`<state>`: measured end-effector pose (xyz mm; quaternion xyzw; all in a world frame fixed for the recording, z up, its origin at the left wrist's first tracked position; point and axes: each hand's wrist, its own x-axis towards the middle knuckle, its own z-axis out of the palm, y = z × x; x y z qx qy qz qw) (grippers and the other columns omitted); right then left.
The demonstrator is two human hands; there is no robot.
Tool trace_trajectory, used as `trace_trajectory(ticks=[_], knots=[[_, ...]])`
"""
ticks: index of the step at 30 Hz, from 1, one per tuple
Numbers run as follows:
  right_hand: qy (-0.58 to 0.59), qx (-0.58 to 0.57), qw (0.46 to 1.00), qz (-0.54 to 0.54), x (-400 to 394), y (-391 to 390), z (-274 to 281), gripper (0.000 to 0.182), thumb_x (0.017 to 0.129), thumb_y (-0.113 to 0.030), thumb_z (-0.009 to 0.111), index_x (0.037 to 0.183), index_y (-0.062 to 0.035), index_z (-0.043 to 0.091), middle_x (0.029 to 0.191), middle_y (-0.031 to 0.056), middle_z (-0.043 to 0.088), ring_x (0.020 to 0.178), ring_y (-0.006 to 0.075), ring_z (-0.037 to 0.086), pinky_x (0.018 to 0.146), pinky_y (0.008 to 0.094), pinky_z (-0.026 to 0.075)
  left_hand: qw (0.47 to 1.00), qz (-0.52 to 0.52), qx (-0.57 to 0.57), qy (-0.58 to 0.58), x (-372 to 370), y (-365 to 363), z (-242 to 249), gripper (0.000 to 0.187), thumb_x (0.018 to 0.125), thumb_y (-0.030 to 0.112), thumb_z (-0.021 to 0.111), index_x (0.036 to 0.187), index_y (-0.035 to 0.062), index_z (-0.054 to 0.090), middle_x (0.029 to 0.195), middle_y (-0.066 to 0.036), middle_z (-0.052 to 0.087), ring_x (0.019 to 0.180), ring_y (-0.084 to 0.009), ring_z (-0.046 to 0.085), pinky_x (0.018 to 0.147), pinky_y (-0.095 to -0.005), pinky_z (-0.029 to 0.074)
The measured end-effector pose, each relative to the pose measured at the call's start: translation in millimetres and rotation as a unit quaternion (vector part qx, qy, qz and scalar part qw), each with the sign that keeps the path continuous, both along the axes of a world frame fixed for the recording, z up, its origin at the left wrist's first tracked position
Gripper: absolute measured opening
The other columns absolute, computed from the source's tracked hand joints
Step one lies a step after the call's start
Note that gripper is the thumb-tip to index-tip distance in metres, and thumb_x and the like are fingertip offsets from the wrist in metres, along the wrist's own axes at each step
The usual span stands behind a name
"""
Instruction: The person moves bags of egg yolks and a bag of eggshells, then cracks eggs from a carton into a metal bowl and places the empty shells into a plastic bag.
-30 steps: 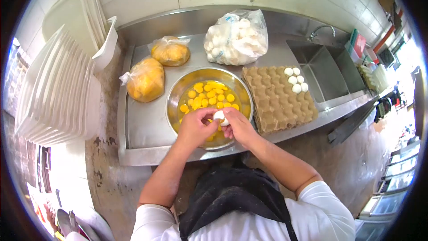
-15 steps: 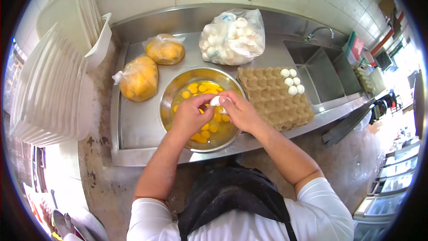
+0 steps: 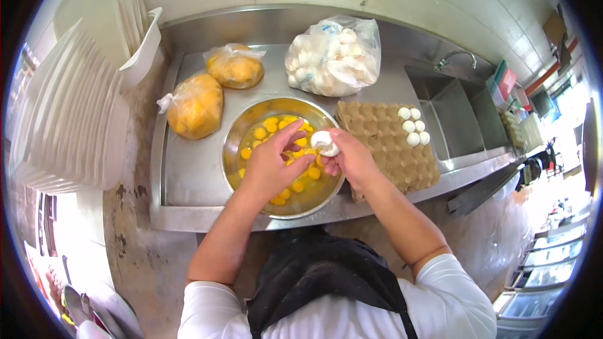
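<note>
Your right hand [image 3: 355, 162] has its grip closed round a white eggshell [image 3: 325, 142], held over the steel bowl [image 3: 246, 127] of yolks so drips fall inside. Your left hand [image 3: 271, 166] hovers just beside it over the yolks, fingers spread, grip released, holding nothing. The bowl sits at the counter's [image 3: 188, 176] front edge, with the egg tray [image 3: 383, 144] touching its right side.

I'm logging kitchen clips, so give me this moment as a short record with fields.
left hand: left hand open, fingers spread above the bowl
right hand: right hand holds an eggshell
bowl: metal bowl with many yolks
tray: cardboard egg tray with four white eggs
bags: two yellow-filled bags, one bag of shells
</note>
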<state>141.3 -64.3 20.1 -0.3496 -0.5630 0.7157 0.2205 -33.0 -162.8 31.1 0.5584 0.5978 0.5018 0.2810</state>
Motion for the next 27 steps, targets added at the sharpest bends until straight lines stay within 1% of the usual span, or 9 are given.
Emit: trace_trajectory(ticks=[1, 5, 7, 10, 12, 14, 20, 22, 27], knots=[[0.027, -0.08, 0.996, -0.004, 2, 3, -2, 0.04, 0.1, -0.046, 0.042, 0.104, -0.0096, 0.057, 0.074, 0.001, 0.059, 0.062, 0.0081, 0.054, 0.055, 0.0208, 0.041, 1.0, 0.005, 0.002, -0.002, -1, -4, -1, 0.056, 0.081, 0.01, 0.073, 0.133, 0.0057, 0.052, 0.111, -0.013, 0.067, 0.091, -0.0156, 0.066, 0.076, -0.028, 0.053], [0.01, -0.103, 0.995, 0.003, 7, 10, -2, 0.041, 0.101, -0.048, 0.039, 0.098, -0.0115, 0.057, 0.069, -0.0006, 0.057, 0.059, 0.0098, 0.052, 0.055, 0.0231, 0.041, 0.997, 0.038, -0.008, -0.069, -14, -26, -3, 0.056, 0.081, 0.009, 0.073, 0.133, 0.0056, 0.052, 0.113, -0.013, 0.065, 0.097, -0.0153, 0.063, 0.081, -0.0269, 0.051], [0.023, -0.188, 0.982, 0.025, 9, 10, -3, 0.041, 0.101, -0.048, 0.039, 0.099, -0.0112, 0.058, 0.07, -0.0004, 0.057, 0.059, 0.0107, 0.052, 0.055, 0.025, 0.042, 0.994, 0.053, -0.018, -0.092, -17, -36, -4, 0.054, 0.082, 0.009, 0.073, 0.132, 0.0052, 0.053, 0.112, -0.012, 0.066, 0.096, -0.015, 0.064, 0.081, -0.0264, 0.05], [0.044, -0.236, 0.971, 0.018, 7, 2, -1, 0.041, 0.101, -0.047, 0.038, 0.1, -0.0112, 0.058, 0.071, -0.0003, 0.058, 0.058, 0.0115, 0.052, 0.056, 0.0262, 0.042, 0.992, 0.055, -0.037, -0.111, -17, -46, -7, 0.051, 0.082, 0.008, 0.073, 0.13, 0.0048, 0.055, 0.112, -0.011, 0.066, 0.095, -0.0137, 0.063, 0.08, -0.0255, 0.05], [0.039, -0.233, 0.971, 0.026, 7, -4, 1, 0.041, 0.101, -0.046, 0.038, 0.101, -0.0112, 0.058, 0.072, -0.0001, 0.058, 0.058, 0.0114, 0.052, 0.056, 0.0257, 0.042, 0.986, 0.038, -0.028, -0.162, -11, -47, -10, 0.05, 0.082, 0.01, 0.074, 0.129, 0.0056, 0.056, 0.111, -0.01, 0.066, 0.095, -0.0125, 0.063, 0.077, -0.0249, 0.05], [0.033, -0.232, 0.972, 0.031, 10, -11, -3, 0.04, 0.102, -0.046, 0.038, 0.103, -0.0111, 0.059, 0.073, 0.0, 0.058, 0.058, 0.0114, 0.053, 0.055, 0.0252, 0.042, 0.99, 0.03, -0.036, -0.133, -1, -47, -4, 0.049, 0.081, 0.01, 0.075, 0.127, 0.0055, 0.058, 0.109, -0.009, 0.067, 0.092, -0.0118, 0.063, 0.075, -0.0242, 0.05], [-0.02, -0.037, 0.991, 0.123, 20, -32, -11, 0.044, 0.102, -0.043, 0.039, 0.122, -0.0073, 0.055, 0.077, 0.0004, 0.057, 0.058, 0.0089, 0.054, 0.055, 0.0212, 0.043, 0.999, 0.011, -0.019, -0.05, 15, -42, -9, 0.035, 0.08, 0.01, 0.076, 0.114, 0.0042, 0.066, 0.096, -0.006, 0.069, 0.075, -0.0085, 0.063, 0.064, -0.0219, 0.049], [0.016, -0.063, 0.99, 0.128, 26, -34, -12, 0.044, 0.102, -0.041, 0.039, 0.125, -0.0065, 0.053, 0.08, 0.0006, 0.057, 0.061, 0.0088, 0.054, 0.055, 0.0217, 0.044, 0.993, 0.015, -0.079, -0.087, 16, -44, -3, 0.03, 0.081, 0.008, 0.074, 0.11, 0.0029, 0.068, 0.091, -0.004, 0.069, 0.077, -0.0068, 0.062, 0.065, -0.0216, 0.049], [0.1, -0.154, 0.974, 0.131, 37, -34, -13, 0.045, 0.102, -0.036, 0.039, 0.132, -0.0044, 0.047, 0.091, 0.0016, 0.057, 0.071, 0.0089, 0.054, 0.057, 0.024, 0.045, 0.984, 0.025, -0.074, -0.157, 27, -46, 15, 0.024, 0.084, 0.007, 0.072, 0.106, -0.0001, 0.068, 0.088, -0.003, 0.069, 0.076, -0.0059, 0.061, 0.066, -0.021, 0.049]])
